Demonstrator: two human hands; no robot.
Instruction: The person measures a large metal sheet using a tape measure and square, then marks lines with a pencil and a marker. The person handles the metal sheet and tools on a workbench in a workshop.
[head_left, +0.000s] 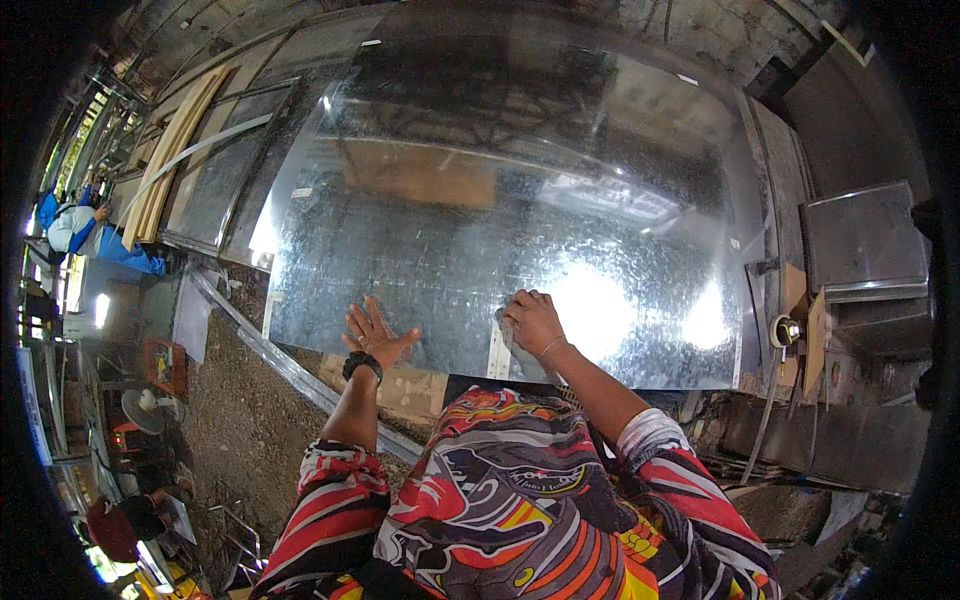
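Observation:
A large shiny metal sheet (430,270) lies flat in front of me, reflecting light from above. My left hand (375,337) is over its near left part, fingers and thumb spread, with a dark watch on the wrist; whether the palm presses on the metal I cannot tell. To the right, my right hand (533,320) is closed, its fingers curled down at the far end of a narrow pale strip like a ruler (498,352). That strip lies on the sheet, pointing toward my body. Anything small inside the curled fingers is hidden.
Long wooden boards (180,150) lie at the far left, near a person (85,235) in blue and grey. A long metal rail (270,345) runs beside the sheet's left corner. On the right are a round yellowish thing (787,331) and a metal panel (865,235).

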